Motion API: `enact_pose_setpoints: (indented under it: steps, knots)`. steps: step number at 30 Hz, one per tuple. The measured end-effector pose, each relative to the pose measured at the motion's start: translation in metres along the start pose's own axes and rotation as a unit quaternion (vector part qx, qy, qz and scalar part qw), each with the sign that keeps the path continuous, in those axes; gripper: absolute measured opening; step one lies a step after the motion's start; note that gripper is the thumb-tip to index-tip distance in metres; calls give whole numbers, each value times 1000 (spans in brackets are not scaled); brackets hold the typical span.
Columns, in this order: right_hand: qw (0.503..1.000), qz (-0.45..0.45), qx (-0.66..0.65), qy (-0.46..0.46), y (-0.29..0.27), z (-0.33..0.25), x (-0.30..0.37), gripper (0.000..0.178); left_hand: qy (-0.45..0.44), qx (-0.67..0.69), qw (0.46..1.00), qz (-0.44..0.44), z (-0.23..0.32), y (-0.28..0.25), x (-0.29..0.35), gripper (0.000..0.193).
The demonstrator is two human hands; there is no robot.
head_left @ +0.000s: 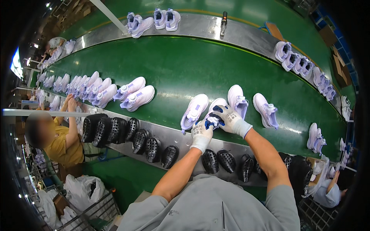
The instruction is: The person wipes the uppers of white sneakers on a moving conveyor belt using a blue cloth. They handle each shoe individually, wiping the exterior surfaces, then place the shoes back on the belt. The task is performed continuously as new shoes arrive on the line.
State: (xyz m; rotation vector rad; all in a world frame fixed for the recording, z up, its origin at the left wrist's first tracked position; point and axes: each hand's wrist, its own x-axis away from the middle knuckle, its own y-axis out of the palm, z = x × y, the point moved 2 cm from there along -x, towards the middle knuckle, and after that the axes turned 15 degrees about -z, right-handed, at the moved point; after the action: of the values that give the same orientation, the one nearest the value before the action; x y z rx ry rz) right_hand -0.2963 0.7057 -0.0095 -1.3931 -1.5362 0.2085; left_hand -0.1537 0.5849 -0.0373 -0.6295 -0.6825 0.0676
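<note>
As hands (201, 134) (230, 120) grip a pale shoe (217, 102), green belt (216, 65) beneath

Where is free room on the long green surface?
The green surface is bare centrally, before the far grey metal ledge, and right of the single white lilac shoe. Crowded: its near left side and around the gloved left hand and right hand.

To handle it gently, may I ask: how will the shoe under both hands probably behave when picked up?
The shoe probably gives softly, because its upper looks like fabric. It seems less likely to slip, since the gloves are blue-tipped.
</note>
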Motion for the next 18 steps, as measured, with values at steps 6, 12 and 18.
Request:
enact_pose_setpoints:
  steps: [6,12,18]
  knots:
    - [984,125,-117,46,30,-31,12,77,-27,-45,998,-38,-7,3,-13,31]
    - [990,33,-87,105,13,-53,16,69,-29,-116,993,-24,0,-14,3,32]
    - [972,148,-120,138,24,-40,-18,42,-4,34,999,-35,-26,2,-11,28]
